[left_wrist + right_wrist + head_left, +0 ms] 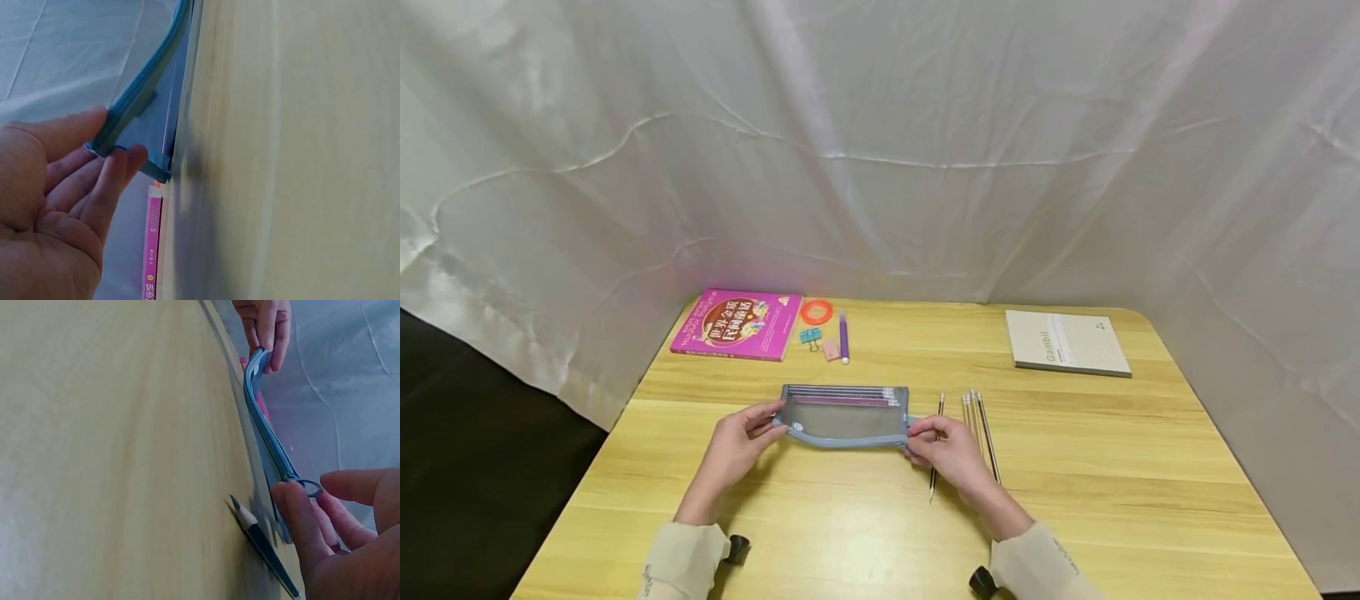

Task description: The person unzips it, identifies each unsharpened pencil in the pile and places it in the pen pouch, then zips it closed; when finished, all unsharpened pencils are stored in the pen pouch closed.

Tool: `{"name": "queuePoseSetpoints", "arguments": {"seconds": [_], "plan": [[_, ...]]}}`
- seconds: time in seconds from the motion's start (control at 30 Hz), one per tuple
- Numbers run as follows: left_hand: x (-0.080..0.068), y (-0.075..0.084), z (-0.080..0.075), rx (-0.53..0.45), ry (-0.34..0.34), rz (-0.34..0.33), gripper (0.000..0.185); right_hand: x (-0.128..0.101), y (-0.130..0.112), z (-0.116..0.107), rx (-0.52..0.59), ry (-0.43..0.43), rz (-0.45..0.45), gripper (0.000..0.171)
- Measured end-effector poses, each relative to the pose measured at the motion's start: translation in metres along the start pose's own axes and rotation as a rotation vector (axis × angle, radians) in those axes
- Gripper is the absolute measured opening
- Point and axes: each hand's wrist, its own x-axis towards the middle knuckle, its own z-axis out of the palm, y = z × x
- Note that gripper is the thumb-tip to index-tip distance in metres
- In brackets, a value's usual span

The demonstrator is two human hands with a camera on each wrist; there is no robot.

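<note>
A blue mesh pencil pouch (pixel 844 419) lies in the middle of the wooden table (pixel 1075 500), with pencils showing inside along its far edge. My left hand (pixel 769 427) pinches the pouch's left end between thumb and fingers (pixel 128 159). In the right wrist view, thumb and forefinger of my right hand (pixel 306 487) pinch the zipper's ring pull (pixel 310 485) at the right end of the pouch (pixel 265 422). My right hand (pixel 925 437) partly covers one loose pencil (pixel 934 475). Several more pencils (pixel 979 417) lie just right of it.
At the far left lie a pink book (pixel 737 323), an orange tape ring (pixel 816 312), a blue binder clip (pixel 809 336), a pink eraser (pixel 831 349) and a purple pen (pixel 843 337). A grey notebook (pixel 1066 342) sits far right. White cloth hangs behind the table.
</note>
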Motion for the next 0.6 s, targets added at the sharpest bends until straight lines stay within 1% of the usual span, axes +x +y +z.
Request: {"name": "queuePoseSetpoints", "arguments": {"seconds": [0.13, 0.27, 0.5, 0.6], "plan": [[0.0020, -0.0010, 0.0000, 0.038, -0.009, -0.011, 0.045, 0.0010, 0.0023, 0.0025, -0.016, 0.002, 0.016, 0.016], [0.0032, -0.0020, -0.0007, 0.053, -0.020, -0.020, 0.046, 0.0020, 0.0034, 0.0042, -0.055, 0.014, 0.011, 0.017], [0.0012, -0.0047, -0.0009, 0.092, -0.032, -0.024, 0.046, 0.0065, 0.0067, 0.0061, -0.200, 0.037, -0.005, 0.019], [0.0000, -0.0074, -0.0007, 0.111, -0.031, -0.030, 0.045, 0.0085, 0.0076, 0.0068, -0.230, 0.043, -0.004, 0.019]]}}
